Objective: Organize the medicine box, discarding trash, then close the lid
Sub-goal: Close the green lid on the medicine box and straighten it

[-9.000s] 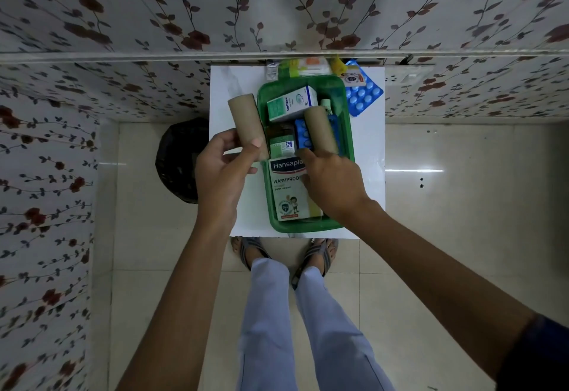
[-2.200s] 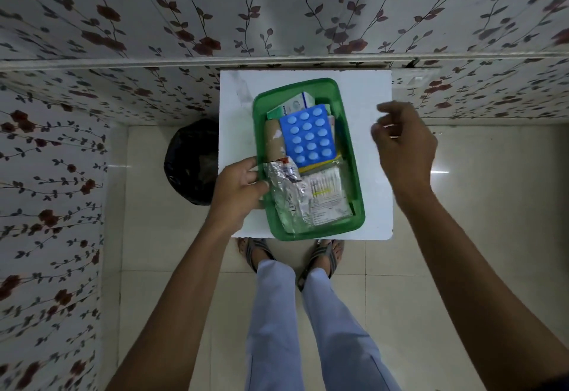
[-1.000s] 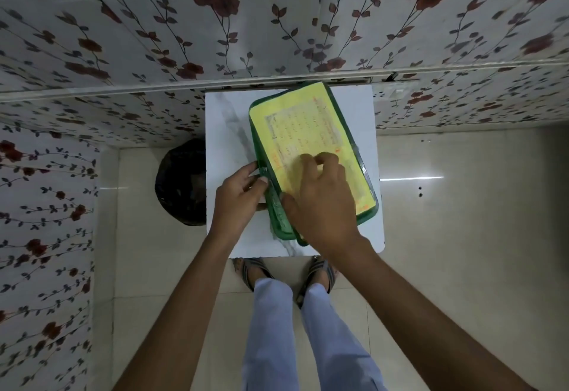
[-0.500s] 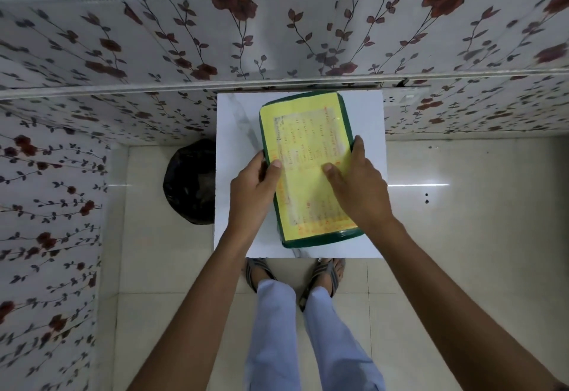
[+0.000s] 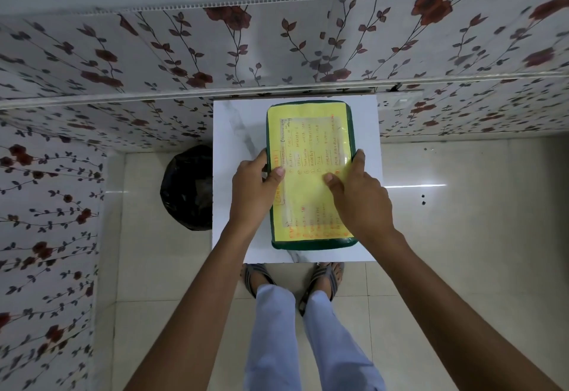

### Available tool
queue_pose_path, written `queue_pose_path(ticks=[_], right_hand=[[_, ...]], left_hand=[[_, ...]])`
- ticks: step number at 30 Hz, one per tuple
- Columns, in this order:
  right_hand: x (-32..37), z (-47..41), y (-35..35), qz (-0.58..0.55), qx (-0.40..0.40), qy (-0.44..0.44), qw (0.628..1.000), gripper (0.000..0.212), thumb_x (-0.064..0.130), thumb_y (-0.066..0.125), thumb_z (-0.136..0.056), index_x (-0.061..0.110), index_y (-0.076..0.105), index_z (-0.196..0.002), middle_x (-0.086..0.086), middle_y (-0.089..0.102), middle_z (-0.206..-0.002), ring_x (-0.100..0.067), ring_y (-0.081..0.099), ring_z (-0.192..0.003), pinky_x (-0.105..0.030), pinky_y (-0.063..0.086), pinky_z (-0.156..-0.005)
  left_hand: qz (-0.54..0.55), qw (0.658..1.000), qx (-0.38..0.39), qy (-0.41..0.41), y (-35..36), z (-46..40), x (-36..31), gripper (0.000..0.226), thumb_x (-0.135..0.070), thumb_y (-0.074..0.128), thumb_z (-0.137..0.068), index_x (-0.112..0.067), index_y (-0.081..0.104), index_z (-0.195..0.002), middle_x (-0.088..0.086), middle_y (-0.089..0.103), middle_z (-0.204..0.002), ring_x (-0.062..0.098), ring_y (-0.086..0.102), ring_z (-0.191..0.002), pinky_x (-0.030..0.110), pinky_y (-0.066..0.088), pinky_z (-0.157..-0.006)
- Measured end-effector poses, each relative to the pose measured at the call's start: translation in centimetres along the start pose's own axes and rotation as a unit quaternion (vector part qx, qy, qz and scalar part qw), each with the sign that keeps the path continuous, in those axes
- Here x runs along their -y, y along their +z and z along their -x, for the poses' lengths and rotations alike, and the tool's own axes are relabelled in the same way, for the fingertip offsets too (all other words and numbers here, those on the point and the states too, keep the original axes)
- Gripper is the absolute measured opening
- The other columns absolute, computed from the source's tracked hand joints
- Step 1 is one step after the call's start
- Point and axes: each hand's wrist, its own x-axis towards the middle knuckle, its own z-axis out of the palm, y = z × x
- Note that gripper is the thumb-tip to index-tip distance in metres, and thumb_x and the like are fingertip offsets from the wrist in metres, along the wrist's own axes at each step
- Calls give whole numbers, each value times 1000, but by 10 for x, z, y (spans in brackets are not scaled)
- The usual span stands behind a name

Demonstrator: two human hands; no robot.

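Lid point(image 5: 308, 150) already sits on the green medicine box point(image 5: 311, 244) at desk point(image 5: 234, 132) centre, left hand point(image 5: 254, 193) at 9 o'clock and right hand point(image 5: 360, 199) at 3 o'clock each with grip clamped on lid edges, pressing it shut, likely last step; black bin point(image 5: 187, 189) at 9 o'clock.

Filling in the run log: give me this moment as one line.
stage: closing | lid: on medicine box | left hand: gripping left edge | right hand: pressing lid, right side | table: nothing else on it
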Motion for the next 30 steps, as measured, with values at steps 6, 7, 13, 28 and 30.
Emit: queue_pose_path(ticks=[6,7,13,28,30], right_hand=[[-1,-5,-1,6,-22,-13,1000,67,46,40,-92,9,16,-142,-12,59,-116,-32,62,-95,-41,51,-72],[-2,-8,-2,3,-26,-18,1000,67,46,42,-92,8,18,-142,-13,57,-119,-32,60,-100,-40,50,-75],[-1,-15,-6,-6,-2,-20,1000,62,47,46,-89,8,30,-134,-11,57,-120,-30,59,-98,-39,51,-76],[30,-93,-56,-81,24,-20,996,45,47,45,-91,9,62,-111,-11,68,-109,-33,65,-95,-47,54,-88],[31,-91,-56,-87,16,-22,996,46,48,45,-91,9,62,-111,-11,68,-109,-34,65,-95,-47,54,-87]], left_hand=[[-25,1000,15,5,-2,-7,-1,34,-30,45,-93,-25,51,-126,15,56,-108,22,54,-92,27,40,-75],[-27,1000,15,5,-2,-8,-2,34,-29,44,-94,-23,50,-127,14,54,-108,20,53,-91,27,40,-74],[-13,1000,18,4,-5,-9,-8,32,-28,48,-92,-21,55,-123,10,59,-105,23,58,-93,32,48,-78],[122,989,-11,-77,-18,-65,-41,22,-35,58,-87,-17,62,-99,6,66,-93,22,63,-84,32,54,-64],[132,988,-12,-82,-19,-65,-41,24,-35,59,-86,-17,63,-101,7,66,-93,24,64,-85,37,57,-69]])
